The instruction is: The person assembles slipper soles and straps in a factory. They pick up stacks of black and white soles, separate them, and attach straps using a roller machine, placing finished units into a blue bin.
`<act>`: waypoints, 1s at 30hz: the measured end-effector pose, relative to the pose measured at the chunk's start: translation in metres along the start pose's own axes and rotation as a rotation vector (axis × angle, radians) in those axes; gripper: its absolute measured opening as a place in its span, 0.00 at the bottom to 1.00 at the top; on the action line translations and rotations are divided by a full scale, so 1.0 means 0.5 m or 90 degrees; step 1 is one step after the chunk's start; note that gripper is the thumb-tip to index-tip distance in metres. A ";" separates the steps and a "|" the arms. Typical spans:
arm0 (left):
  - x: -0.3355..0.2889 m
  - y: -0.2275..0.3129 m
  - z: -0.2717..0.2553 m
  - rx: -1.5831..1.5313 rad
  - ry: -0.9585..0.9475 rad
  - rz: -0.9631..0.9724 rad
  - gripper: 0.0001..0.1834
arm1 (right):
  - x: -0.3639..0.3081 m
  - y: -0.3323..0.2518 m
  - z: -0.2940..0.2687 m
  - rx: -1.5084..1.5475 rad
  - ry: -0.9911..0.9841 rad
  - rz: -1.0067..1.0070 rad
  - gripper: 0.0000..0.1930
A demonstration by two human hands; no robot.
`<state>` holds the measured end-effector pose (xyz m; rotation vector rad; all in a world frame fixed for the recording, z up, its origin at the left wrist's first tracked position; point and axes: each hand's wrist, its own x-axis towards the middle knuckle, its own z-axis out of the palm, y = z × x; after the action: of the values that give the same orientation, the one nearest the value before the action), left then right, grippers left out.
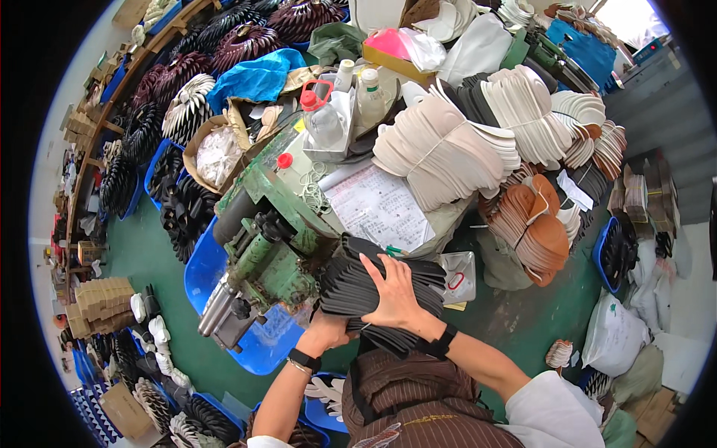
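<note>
A thick fanned stack of black insoles [343, 287] is in front of my body, beside the green machine. My right hand [396, 295] lies across the top of it, fingers spread and thumb toward the near edge, gripping the stack. At the stack's near left corner, my left hand [325, 334] is closed round its edge; some of its fingers are hidden underneath. A thin pale cord or strip shows at the near side, between the hands. Just beyond the stack lies a sheet of handwritten paper [379, 205], with a green pen [393, 249] at its near edge.
A green machine [261, 254] with metal rollers stands left, over a blue tub [202, 265]. Tied bundles of cream insoles [441, 145] and brown insoles [530, 231] sit to the right. Bottles [321, 119] stand at the back. A clear plastic box [458, 276] lies right of the stack.
</note>
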<state>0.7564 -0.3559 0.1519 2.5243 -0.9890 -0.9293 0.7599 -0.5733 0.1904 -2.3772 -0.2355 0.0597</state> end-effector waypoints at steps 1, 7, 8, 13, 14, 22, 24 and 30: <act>0.002 0.004 -0.006 0.031 -0.005 0.033 0.38 | -0.008 -0.005 -0.007 0.020 0.006 -0.009 0.62; 0.035 0.007 0.013 0.081 0.022 0.096 0.36 | 0.001 -0.005 -0.043 0.014 0.011 -0.104 0.59; 0.042 -0.002 0.028 0.050 0.023 0.089 0.35 | 0.010 -0.002 -0.048 0.010 0.006 -0.125 0.59; 0.058 0.004 0.048 -0.222 0.108 0.088 0.30 | 0.024 0.004 -0.083 0.088 -0.033 -0.220 0.57; 0.066 0.019 0.032 -0.290 0.111 0.093 0.30 | 0.019 0.001 -0.100 0.092 -0.039 -0.233 0.56; 0.071 0.100 -0.035 -0.583 0.192 0.063 0.26 | 0.015 0.014 -0.124 0.145 -0.025 -0.213 0.57; 0.073 0.086 -0.003 -0.507 0.237 0.078 0.25 | 0.016 0.041 -0.110 0.201 0.011 -0.161 0.58; 0.087 0.058 0.000 -0.994 0.024 0.013 0.27 | 0.021 0.052 -0.111 0.215 -0.024 -0.181 0.59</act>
<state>0.7661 -0.4069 0.1451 1.1608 -0.0500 -1.0009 0.7800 -0.6272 0.2133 -1.9888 -0.5354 0.0082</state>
